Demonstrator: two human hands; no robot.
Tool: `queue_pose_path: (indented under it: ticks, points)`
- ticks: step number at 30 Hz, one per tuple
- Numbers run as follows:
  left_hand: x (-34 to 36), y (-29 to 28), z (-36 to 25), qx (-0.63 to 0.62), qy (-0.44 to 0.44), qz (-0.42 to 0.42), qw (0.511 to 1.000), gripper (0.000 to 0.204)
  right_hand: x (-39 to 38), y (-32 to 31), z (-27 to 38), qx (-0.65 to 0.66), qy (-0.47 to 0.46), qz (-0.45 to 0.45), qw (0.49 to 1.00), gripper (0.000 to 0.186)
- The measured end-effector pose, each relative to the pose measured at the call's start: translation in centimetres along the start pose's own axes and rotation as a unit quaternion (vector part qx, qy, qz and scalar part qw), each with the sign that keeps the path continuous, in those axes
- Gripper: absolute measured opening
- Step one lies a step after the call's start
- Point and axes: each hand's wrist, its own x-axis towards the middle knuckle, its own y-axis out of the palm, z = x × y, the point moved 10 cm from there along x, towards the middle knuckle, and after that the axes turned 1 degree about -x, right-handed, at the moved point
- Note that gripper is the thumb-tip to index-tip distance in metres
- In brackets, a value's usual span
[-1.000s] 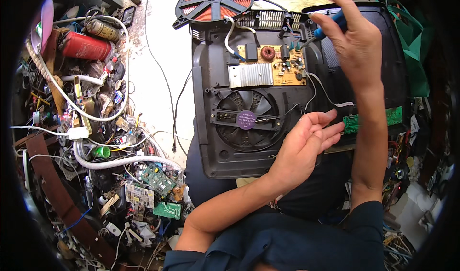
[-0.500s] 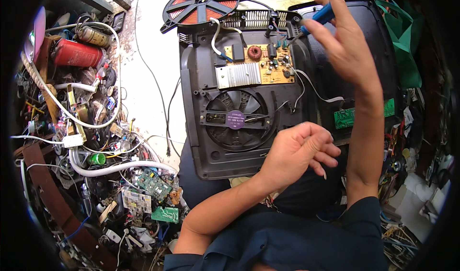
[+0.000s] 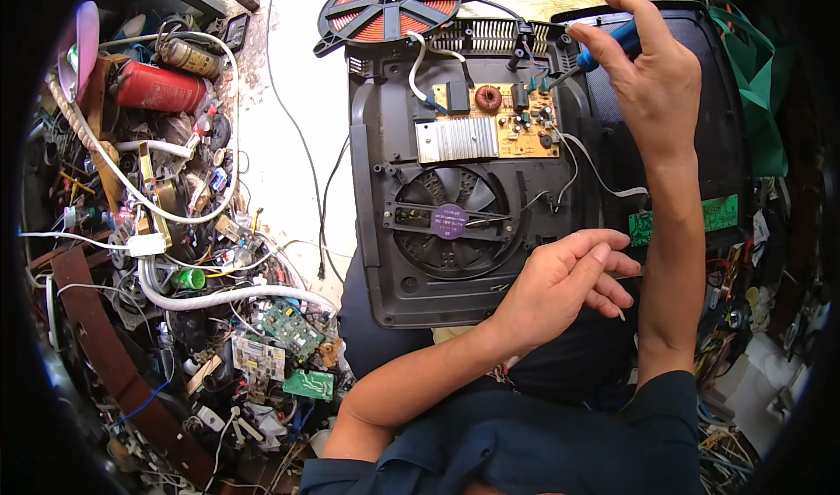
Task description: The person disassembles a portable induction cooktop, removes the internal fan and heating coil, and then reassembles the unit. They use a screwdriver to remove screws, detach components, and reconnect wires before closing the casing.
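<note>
over the circuit board (image 3: 503, 126), right hand (image 3: 652, 75) pinches blue screwdriver (image 3: 604, 47) angled down-left; left hand (image 3: 569, 280) loosely curled.

There is only one view, from a camera on the person's head. It looks steeply down and a little forward, onto the lap and the floor. The opened induction cooker base (image 3: 455, 189) fills the centre and is close to the lens. The left hand (image 3: 569, 285) and the right hand (image 3: 647, 75) enter from the lower edge. The fisheye lens bends the edges, and a pile of electronic scrap (image 3: 175, 232) curves along the left rim.
</note>
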Motion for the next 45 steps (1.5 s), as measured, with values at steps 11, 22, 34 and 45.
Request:
queue_pose_path:
  ticks: [11,22,34,45]
  points:
    - [-0.1,0.0,0.3,0.035,-0.027,-0.011,0.999,0.028,-0.6,-1.7,-0.4,-0.048,-0.077,-0.112,0.990,0.044]
    - [-0.1,-0.1,0.6,0.098,-0.021,-0.006,0.995,0.026,-1.6,-3.3,4.2,-0.069,-0.137,-0.132,0.979,0.039]
    - [0.0,-0.4,0.5,0.068,-0.008,-0.011,0.998,0.018,-1.2,-2.7,4.0,0.021,-0.154,-0.060,0.986,0.051]
    - [-0.2,-0.2,0.8,0.074,-0.056,-0.007,0.996,0.013,-1.5,-2.7,3.8,0.067,-0.162,-0.121,0.977,0.048]
